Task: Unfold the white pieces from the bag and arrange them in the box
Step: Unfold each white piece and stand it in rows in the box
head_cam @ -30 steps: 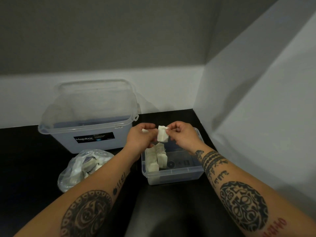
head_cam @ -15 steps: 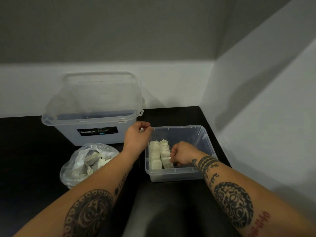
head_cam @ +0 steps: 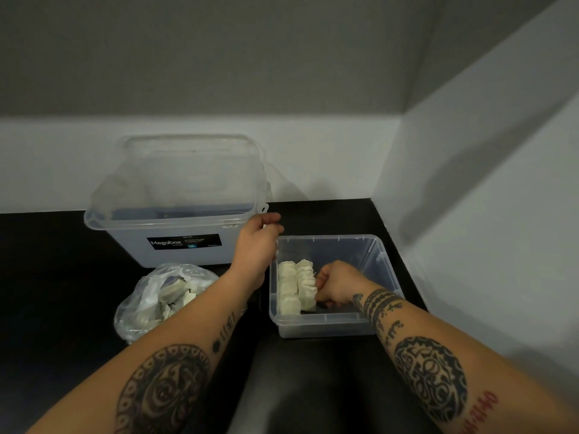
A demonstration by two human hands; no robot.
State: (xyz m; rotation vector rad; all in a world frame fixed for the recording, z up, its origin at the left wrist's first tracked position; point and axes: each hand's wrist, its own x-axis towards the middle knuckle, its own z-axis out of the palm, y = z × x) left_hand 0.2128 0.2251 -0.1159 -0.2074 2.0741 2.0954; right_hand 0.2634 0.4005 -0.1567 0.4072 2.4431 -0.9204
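Nearest the camera: two bare forearms, both tattooed, reach forward over the black surface (head_cam: 313, 380).

Right hand (head_cam: 333, 285): inside the small clear box (head_cam: 326, 327), low, near its front wall. Fingers are curled, knuckles up, and the fingertips (head_cam: 317, 296) lie against the nearest piece of the right-hand row. We cannot tell whether they pinch that piece or only touch it.

White pieces (head_cam: 296, 286): two rows stand side by side against the box's left wall, running from front towards the back. The right half of the box floor shows bare.

Bag (head_cam: 138, 305): clear plastic, crumpled, on the surface left of the box and well apart from it. The left forearm passes over its right edge. More folded pieces (head_cam: 175, 296) lie heaped inside; we cannot make out a count.

Left hand (head_cam: 257, 242): raised over the far-left corner of the box and not touching the rim, so far as we can see. Fingers are curled; thumb and forefinger meet on a small white scrap (head_cam: 265, 227), too small to identify.

Beyond the bag: a larger translucent tub (head_cam: 125, 242) with a black "Megabox" label on its front. Its clear lid (head_cam: 188, 170) stands upright behind it, leaning on the back wall (head_cam: 329, 151).

The side wall (head_cam: 485, 214) closes the corner on the right.
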